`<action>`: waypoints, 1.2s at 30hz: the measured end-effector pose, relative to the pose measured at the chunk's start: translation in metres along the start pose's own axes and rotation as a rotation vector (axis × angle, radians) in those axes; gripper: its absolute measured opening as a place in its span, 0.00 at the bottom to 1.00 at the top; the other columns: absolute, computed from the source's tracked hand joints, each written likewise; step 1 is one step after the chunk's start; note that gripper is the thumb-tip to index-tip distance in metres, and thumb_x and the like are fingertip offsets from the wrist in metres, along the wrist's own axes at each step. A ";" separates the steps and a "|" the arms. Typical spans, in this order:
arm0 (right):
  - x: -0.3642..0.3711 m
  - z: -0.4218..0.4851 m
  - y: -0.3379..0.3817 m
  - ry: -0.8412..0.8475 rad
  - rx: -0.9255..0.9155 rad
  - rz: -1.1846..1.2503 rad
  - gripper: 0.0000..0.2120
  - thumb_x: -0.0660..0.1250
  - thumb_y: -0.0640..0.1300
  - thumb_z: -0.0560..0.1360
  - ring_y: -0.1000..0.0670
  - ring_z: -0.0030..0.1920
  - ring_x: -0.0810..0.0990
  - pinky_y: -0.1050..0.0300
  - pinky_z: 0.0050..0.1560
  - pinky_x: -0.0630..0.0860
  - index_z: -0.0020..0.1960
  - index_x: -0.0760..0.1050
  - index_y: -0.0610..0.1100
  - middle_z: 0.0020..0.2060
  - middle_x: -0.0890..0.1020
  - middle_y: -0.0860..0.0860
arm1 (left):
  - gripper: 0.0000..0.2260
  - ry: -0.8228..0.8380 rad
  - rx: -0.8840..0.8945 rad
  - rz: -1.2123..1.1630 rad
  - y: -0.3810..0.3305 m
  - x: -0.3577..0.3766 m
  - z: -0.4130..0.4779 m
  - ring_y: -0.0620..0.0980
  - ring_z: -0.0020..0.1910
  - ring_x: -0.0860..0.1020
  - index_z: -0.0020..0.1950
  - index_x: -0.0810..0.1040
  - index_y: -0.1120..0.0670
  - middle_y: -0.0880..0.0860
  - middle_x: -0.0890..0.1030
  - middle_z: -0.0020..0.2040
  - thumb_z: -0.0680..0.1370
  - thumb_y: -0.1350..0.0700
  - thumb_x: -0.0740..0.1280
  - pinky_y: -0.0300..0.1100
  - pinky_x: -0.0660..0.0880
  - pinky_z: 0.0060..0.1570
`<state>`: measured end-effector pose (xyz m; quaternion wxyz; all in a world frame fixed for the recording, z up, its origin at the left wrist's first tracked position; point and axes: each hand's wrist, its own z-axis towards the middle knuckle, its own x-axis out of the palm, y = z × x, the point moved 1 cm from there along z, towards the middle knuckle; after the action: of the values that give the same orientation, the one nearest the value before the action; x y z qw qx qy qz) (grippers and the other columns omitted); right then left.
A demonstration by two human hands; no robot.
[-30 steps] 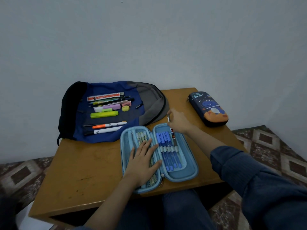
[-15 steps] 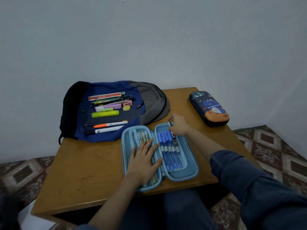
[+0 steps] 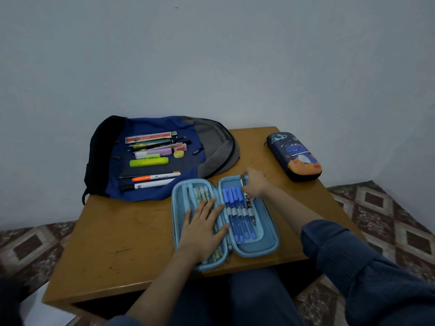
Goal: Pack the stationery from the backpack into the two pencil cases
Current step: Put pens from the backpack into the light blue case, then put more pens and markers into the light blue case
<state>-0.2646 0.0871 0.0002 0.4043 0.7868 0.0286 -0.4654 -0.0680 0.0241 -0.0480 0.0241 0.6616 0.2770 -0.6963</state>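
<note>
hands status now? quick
Left hand: open, flat on the blue pencil case, left half.
Right hand: closed, pinching a pen in the right half.

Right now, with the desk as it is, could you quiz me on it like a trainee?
1. True or false: the dark printed pencil case is closed.
2. The left-hand grip rests flat on: A) the backpack; B) the open light-blue pencil case; C) the bare table.
3. What does the right-hand grip pinch at the open case's far edge?

Key: 1 true; 2 B; 3 a pen.
</note>
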 end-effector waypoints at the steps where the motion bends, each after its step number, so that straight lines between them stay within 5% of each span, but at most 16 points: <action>1: -0.001 -0.001 0.000 0.006 0.006 -0.001 0.16 0.64 0.34 0.75 0.49 0.32 0.78 0.58 0.29 0.80 0.62 0.67 0.40 0.49 0.75 0.42 | 0.25 -0.001 0.001 -0.001 0.000 0.000 0.000 0.42 0.75 0.39 0.75 0.48 0.40 0.42 0.43 0.77 0.80 0.38 0.48 0.49 0.37 0.74; 4: -0.001 -0.004 0.002 0.052 0.036 0.014 0.18 0.62 0.32 0.76 0.52 0.27 0.76 0.64 0.20 0.74 0.64 0.65 0.38 0.44 0.78 0.39 | 0.25 0.000 0.002 -0.001 -0.001 -0.001 0.000 0.43 0.75 0.39 0.75 0.48 0.40 0.42 0.43 0.77 0.80 0.39 0.48 0.50 0.37 0.74; 8: 0.004 -0.014 0.003 0.157 0.075 -0.005 0.20 0.62 0.32 0.77 0.51 0.26 0.75 0.63 0.20 0.74 0.66 0.63 0.35 0.29 0.75 0.43 | 0.25 -0.002 0.005 -0.007 0.000 0.000 0.000 0.43 0.75 0.39 0.75 0.48 0.40 0.42 0.43 0.77 0.80 0.38 0.48 0.50 0.38 0.74; 23: -0.001 -0.024 0.009 0.163 0.092 -0.086 0.20 0.62 0.32 0.76 0.52 0.27 0.76 0.64 0.22 0.75 0.68 0.66 0.39 0.30 0.76 0.44 | 0.25 0.034 0.017 -0.009 0.000 -0.002 0.002 0.43 0.75 0.40 0.76 0.48 0.41 0.43 0.44 0.77 0.79 0.38 0.49 0.50 0.37 0.74; 27: -0.001 -0.025 0.005 0.091 0.018 -0.145 0.24 0.64 0.34 0.74 0.51 0.29 0.74 0.63 0.23 0.72 0.70 0.66 0.41 0.31 0.75 0.47 | 0.25 0.042 0.034 -0.179 0.008 -0.024 0.003 0.44 0.75 0.51 0.75 0.57 0.45 0.45 0.54 0.77 0.79 0.40 0.54 0.46 0.51 0.73; 32: 0.000 -0.029 0.004 -0.020 -0.179 -0.248 0.20 0.66 0.41 0.74 0.44 0.51 0.80 0.46 0.51 0.78 0.66 0.71 0.40 0.53 0.81 0.42 | 0.19 -0.241 -0.133 -0.245 0.055 -0.063 -0.005 0.48 0.69 0.66 0.71 0.67 0.50 0.49 0.69 0.71 0.80 0.50 0.60 0.44 0.64 0.67; 36: 0.007 -0.028 0.014 -0.022 -0.256 -0.308 0.20 0.64 0.43 0.76 0.43 0.60 0.75 0.46 0.58 0.75 0.67 0.70 0.41 0.66 0.73 0.44 | 0.18 -0.313 -0.322 -0.228 0.107 -0.081 -0.011 0.54 0.64 0.72 0.68 0.70 0.56 0.55 0.75 0.65 0.79 0.55 0.62 0.45 0.69 0.60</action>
<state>-0.2345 0.0942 0.0096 0.4254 0.7103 0.2032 -0.5227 -0.0049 -0.0887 -0.0103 0.0932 0.4980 0.4502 -0.7353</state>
